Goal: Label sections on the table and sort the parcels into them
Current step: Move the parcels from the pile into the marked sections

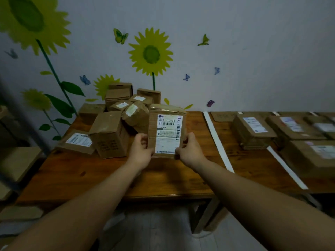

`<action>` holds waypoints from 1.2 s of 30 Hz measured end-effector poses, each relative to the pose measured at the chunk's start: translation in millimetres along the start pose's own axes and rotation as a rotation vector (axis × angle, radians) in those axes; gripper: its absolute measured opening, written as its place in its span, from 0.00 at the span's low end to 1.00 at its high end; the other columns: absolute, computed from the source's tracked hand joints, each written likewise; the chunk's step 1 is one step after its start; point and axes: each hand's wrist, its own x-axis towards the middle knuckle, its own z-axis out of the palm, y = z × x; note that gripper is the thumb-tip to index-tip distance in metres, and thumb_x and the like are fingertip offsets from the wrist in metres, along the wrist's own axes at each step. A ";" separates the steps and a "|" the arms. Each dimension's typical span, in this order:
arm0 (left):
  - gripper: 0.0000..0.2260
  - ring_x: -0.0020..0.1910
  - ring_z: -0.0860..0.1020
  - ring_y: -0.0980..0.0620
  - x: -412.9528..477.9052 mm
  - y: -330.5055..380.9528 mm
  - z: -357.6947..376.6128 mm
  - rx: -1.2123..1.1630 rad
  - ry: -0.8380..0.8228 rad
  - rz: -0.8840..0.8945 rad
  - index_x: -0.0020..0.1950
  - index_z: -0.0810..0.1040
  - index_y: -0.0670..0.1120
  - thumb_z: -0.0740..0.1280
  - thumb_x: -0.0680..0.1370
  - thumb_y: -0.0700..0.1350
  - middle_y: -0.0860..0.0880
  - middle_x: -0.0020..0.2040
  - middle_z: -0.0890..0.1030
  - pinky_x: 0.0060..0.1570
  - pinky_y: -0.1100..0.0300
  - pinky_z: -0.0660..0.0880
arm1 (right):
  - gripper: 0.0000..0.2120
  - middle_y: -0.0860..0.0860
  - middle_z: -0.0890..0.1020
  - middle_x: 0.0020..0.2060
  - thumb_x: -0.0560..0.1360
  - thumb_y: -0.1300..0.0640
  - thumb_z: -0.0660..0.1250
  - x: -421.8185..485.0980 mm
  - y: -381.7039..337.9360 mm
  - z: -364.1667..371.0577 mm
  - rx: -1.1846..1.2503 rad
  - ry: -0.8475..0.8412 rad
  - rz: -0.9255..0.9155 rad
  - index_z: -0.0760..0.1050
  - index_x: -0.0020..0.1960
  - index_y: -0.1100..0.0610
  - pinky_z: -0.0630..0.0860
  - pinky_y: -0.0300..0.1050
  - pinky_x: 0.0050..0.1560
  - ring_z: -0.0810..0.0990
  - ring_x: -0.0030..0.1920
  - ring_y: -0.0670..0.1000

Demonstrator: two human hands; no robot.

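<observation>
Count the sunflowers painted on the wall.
4: huge sunflower top left, middle sunflower at centre, small sunflower behind the parcels, dim sunflower lower left. Parcels may hide more.

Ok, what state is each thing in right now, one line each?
Held parcel: upright, label facing the camera.
Left hand: grips its left edge.
Right hand: grips its right edge.
Pile: heaped, unsorted, left of strips.
Strips: flat on table, dividing sections.
Sorted parcels: flat, labels up.

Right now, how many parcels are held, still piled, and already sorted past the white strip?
Held parcel, between left grip and right grip: 1
Unsorted pile parcels: at least 8
Sorted parcels beyond white strip: 4 visible
Total: at least 13
</observation>
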 end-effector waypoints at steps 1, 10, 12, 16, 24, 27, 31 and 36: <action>0.20 0.50 0.74 0.56 -1.4 5.2 8.6 0.009 -0.016 0.022 0.62 0.67 0.45 0.66 0.74 0.31 0.52 0.51 0.74 0.34 0.69 0.72 | 0.16 0.47 0.75 0.48 0.75 0.66 0.67 -2.1 0.8 -10.8 -0.002 0.020 -0.008 0.65 0.57 0.53 0.82 0.52 0.50 0.79 0.53 0.53; 0.18 0.54 0.75 0.53 0.9 39.4 133.3 0.015 -0.192 0.069 0.64 0.67 0.44 0.65 0.77 0.33 0.49 0.56 0.76 0.38 0.69 0.71 | 0.21 0.52 0.77 0.61 0.79 0.63 0.63 0.0 50.7 -123.4 0.000 0.160 0.006 0.60 0.67 0.49 0.81 0.49 0.50 0.79 0.56 0.54; 0.18 0.54 0.76 0.52 5.5 44.6 170.4 0.012 -0.228 0.067 0.66 0.67 0.43 0.64 0.77 0.34 0.46 0.59 0.77 0.41 0.68 0.73 | 0.27 0.52 0.75 0.64 0.78 0.61 0.65 6.6 68.9 -153.2 0.004 0.148 -0.005 0.56 0.72 0.49 0.77 0.44 0.51 0.77 0.61 0.54; 0.17 0.53 0.76 0.51 16.0 55.2 244.3 0.045 -0.224 0.063 0.67 0.68 0.42 0.63 0.78 0.36 0.45 0.60 0.78 0.49 0.61 0.73 | 0.30 0.48 0.72 0.69 0.77 0.53 0.67 28.7 100.5 -209.0 -0.042 0.118 -0.178 0.57 0.74 0.47 0.70 0.47 0.65 0.71 0.68 0.50; 0.19 0.54 0.73 0.55 46.1 67.5 342.8 0.142 -0.190 0.030 0.71 0.66 0.45 0.60 0.80 0.36 0.48 0.63 0.75 0.40 0.71 0.71 | 0.33 0.52 0.58 0.75 0.77 0.60 0.64 99.2 155.9 -269.7 -0.421 0.057 -0.194 0.52 0.77 0.51 0.68 0.50 0.70 0.65 0.72 0.54; 0.19 0.61 0.74 0.50 61.0 66.4 358.6 0.190 -0.196 0.011 0.70 0.68 0.45 0.60 0.80 0.36 0.45 0.65 0.75 0.50 0.64 0.72 | 0.25 0.52 0.62 0.72 0.77 0.62 0.64 126.1 161.8 -281.2 -0.498 -0.011 -0.174 0.63 0.72 0.52 0.68 0.50 0.70 0.66 0.70 0.55; 0.19 0.62 0.75 0.48 94.0 55.2 366.7 0.216 -0.244 -0.071 0.70 0.68 0.46 0.62 0.79 0.38 0.46 0.65 0.75 0.53 0.59 0.74 | 0.20 0.54 0.67 0.68 0.78 0.60 0.63 167.0 164.3 -282.3 -0.595 -0.117 -0.121 0.67 0.69 0.53 0.69 0.52 0.68 0.68 0.67 0.55; 0.17 0.57 0.77 0.48 148.5 44.7 372.9 0.278 -0.334 -0.135 0.67 0.70 0.44 0.64 0.78 0.39 0.45 0.63 0.76 0.43 0.62 0.75 | 0.17 0.54 0.71 0.65 0.79 0.56 0.61 213.6 166.4 -277.4 -0.720 -0.166 -0.066 0.68 0.67 0.54 0.70 0.53 0.66 0.70 0.64 0.54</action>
